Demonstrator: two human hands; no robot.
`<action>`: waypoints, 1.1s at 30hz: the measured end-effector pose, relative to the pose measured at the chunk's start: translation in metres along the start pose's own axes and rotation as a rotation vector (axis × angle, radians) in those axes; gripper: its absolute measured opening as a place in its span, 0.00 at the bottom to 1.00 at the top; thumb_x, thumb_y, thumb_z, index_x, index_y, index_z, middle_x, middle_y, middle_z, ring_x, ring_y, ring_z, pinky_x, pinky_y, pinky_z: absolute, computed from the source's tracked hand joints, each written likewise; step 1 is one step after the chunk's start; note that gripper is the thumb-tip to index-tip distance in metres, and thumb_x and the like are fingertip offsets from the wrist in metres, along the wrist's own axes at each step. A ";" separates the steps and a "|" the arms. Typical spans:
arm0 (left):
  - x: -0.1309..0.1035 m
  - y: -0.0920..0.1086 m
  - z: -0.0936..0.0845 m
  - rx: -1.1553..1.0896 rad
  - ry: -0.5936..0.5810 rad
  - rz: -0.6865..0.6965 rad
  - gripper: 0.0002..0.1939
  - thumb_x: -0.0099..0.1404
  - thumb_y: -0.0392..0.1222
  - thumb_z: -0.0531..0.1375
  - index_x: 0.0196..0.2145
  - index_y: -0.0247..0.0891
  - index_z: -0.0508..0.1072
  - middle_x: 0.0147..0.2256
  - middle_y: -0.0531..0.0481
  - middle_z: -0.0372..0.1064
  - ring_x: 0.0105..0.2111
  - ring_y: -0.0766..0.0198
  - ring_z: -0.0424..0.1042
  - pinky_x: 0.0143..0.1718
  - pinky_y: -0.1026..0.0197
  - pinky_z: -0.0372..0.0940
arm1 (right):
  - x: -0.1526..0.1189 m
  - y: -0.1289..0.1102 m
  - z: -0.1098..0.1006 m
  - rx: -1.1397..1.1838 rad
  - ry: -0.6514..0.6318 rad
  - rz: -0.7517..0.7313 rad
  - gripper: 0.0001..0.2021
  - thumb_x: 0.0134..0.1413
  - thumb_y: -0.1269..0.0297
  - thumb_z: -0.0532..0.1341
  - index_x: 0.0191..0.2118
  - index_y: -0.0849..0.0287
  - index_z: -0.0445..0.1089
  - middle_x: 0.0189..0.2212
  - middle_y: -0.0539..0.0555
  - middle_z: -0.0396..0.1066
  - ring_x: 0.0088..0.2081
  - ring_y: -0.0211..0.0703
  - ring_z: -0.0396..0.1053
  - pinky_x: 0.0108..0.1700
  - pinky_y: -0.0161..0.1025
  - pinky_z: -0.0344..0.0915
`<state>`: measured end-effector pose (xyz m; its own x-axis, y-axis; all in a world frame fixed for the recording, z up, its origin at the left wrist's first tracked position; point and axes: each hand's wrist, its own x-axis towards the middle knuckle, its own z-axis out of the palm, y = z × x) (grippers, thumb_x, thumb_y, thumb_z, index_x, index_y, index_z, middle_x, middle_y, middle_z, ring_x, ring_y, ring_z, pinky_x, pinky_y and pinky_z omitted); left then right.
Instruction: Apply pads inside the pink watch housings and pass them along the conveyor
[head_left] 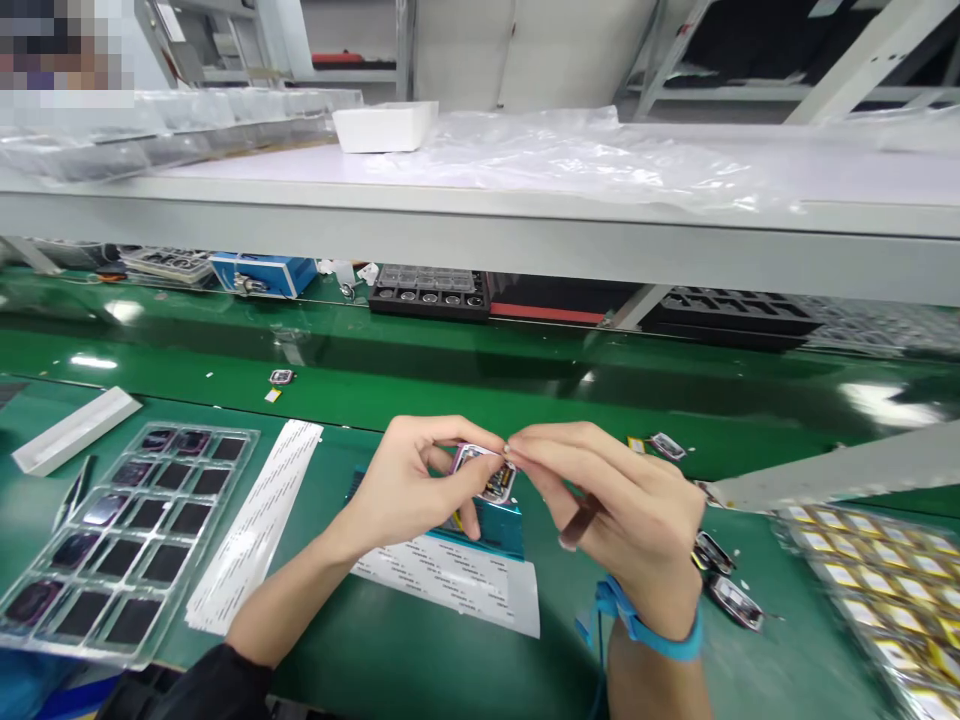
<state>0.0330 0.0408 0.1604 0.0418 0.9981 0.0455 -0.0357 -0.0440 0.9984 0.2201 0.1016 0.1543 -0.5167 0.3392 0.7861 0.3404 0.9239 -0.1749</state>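
Observation:
My left hand grips a small rounded-square watch case with a pinkish rim, its inner parts facing up. The fingertips of my right hand are pinched together at the case's upper right edge; whatever they hold is too small to make out. A blue band with a cord circles my right wrist. Beneath the hands lie a shiny blue film and a white printed sheet on the green mat.
At the left are a clear tray of dark square parts, white strips, tweezers and a white box. Loose cases and a tray of yellow-edged parts lie right. A shelf spans above.

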 end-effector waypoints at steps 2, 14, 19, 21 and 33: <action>0.001 0.000 -0.001 -0.022 -0.006 0.018 0.08 0.66 0.42 0.65 0.35 0.35 0.80 0.16 0.56 0.68 0.14 0.64 0.74 0.14 0.69 0.57 | -0.003 0.002 0.000 -0.033 -0.009 -0.072 0.13 0.65 0.78 0.62 0.48 0.53 0.74 0.38 0.51 0.81 0.33 0.39 0.79 0.29 0.31 0.72; 0.003 -0.001 -0.004 0.078 0.087 0.073 0.06 0.66 0.36 0.64 0.41 0.36 0.77 0.29 0.53 0.78 0.16 0.67 0.76 0.14 0.69 0.62 | -0.002 0.034 0.022 -0.359 -0.047 0.059 0.21 0.63 0.83 0.54 0.56 0.60 0.71 0.50 0.57 0.80 0.38 0.42 0.81 0.26 0.34 0.69; 0.005 -0.002 -0.004 0.047 0.074 0.071 0.06 0.67 0.36 0.63 0.42 0.38 0.72 0.30 0.54 0.78 0.17 0.66 0.77 0.16 0.69 0.65 | -0.001 0.025 0.013 -0.167 -0.048 -0.088 0.16 0.67 0.78 0.60 0.55 0.54 0.72 0.49 0.51 0.81 0.40 0.39 0.82 0.27 0.31 0.70; 0.005 -0.002 -0.004 0.043 0.063 0.065 0.06 0.67 0.36 0.63 0.41 0.38 0.71 0.30 0.54 0.78 0.17 0.66 0.77 0.16 0.69 0.66 | -0.002 0.020 0.008 -0.122 -0.031 -0.139 0.15 0.67 0.77 0.61 0.53 0.53 0.73 0.45 0.51 0.82 0.37 0.40 0.82 0.28 0.31 0.72; -0.003 -0.002 0.001 0.109 0.091 0.165 0.08 0.70 0.36 0.61 0.46 0.41 0.70 0.34 0.53 0.80 0.21 0.64 0.80 0.21 0.66 0.73 | -0.006 0.003 0.004 -0.119 -0.038 -0.167 0.20 0.66 0.78 0.58 0.60 0.61 0.71 0.47 0.59 0.81 0.43 0.50 0.82 0.38 0.37 0.81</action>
<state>0.0344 0.0380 0.1588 -0.0463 0.9765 0.2103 0.0734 -0.2066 0.9757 0.2213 0.1032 0.1467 -0.6023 0.1919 0.7749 0.3368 0.9412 0.0286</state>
